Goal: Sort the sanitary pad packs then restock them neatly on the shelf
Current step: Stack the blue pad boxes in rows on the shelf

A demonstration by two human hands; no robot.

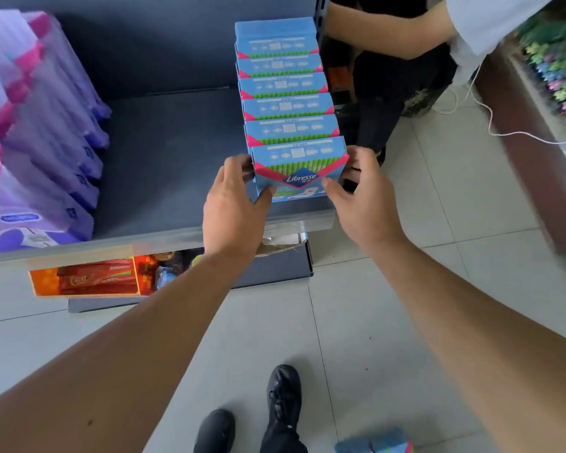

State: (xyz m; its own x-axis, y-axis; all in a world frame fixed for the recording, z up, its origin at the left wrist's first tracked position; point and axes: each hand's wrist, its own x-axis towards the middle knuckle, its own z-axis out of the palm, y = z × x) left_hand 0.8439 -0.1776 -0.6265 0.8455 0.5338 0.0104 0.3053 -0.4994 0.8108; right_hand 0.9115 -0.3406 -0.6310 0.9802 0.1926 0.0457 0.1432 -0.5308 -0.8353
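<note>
- Dark grey shelf [164, 165]: I see a wide flat deck with a pale front lip. Its left end runs out of frame.
- Purple packs [43, 138]: soft plastic-wrapped pad packs in purple with pink bands, stood in overlapping rows at the shelf's left end. The nearest ones are cut by the frame edge, and their label print is too blurred for me to read.
- Row of blue packs [283, 86]: stiff boxes, light blue tops with white arrow diagrams, pink corners and a green striped band. They stand one behind another at the shelf's right end, running from the back panel to the front lip. The rear ones are blurred.
- Front pack [299, 168]: same design, and its face shows a dark blue "Libresse" diamond. It stands upright at the front lip, touching the box behind. Its lower face is partly hidden by my thumbs.
- Left hand [232, 204]: arm reaches up from the lower left. The fingers curl round the front pack's left side and the thumb lies on its face, grasping it.
- Right hand [363, 197]: mirrors it, with fingers round the right side and thumb tip on the face.
- Another person's arm [386, 31], white sleeve, at top right. Its hand is hidden behind the shelf upright.
- More blue packs [373, 444] on the tiled floor, cut by the bottom edge.
</note>
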